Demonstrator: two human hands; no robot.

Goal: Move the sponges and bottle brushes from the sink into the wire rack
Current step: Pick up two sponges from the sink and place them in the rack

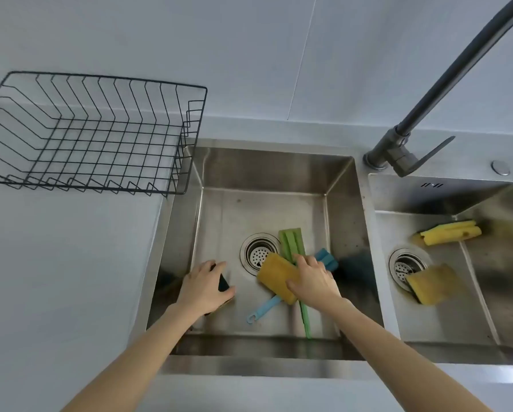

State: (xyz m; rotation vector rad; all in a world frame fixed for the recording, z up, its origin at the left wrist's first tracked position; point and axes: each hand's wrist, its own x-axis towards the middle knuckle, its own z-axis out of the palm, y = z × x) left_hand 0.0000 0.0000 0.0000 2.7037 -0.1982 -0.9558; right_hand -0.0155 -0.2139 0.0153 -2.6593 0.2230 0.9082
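A: Item one, the wire rack (91, 132)?
B: Black, sitting on the bench (56, 263) at ten o'clock from the left basin (267, 173), nothing lying in it.

A: Left hand (203, 288)?
B: Reaching into the left basin at seven o'clock of the drain (259, 253). Its grip is curling around a dark-faced sponge (223, 283), fingers wrapping the top, thumb along the near edge.

A: Right hand (311, 278)?
B: Pressing down at four o'clock of the same drain. Its grip is closing on a yellow sponge (274, 273), thumb on the near side, fingers over the far edge.

A: Bottle brushes?
B: Two, both lying on the left basin floor and crossing beneath that yellow sponge. The green brush (291, 242) is pointing its head to twelve o'clock, handle running toward six. The blue brush (264, 307) is showing its head at two o'clock of the right hand, handle ending at seven.

A: Right basin (427, 197)?
B: Holding two yellow sponges: a ridged sponge (451, 232) at one o'clock of its drain (405, 264), a flat sponge (432, 282) partly covering that drain at five o'clock.

A: Fixtures?
B: A dark faucet (427, 114) is standing between the basins at the back.
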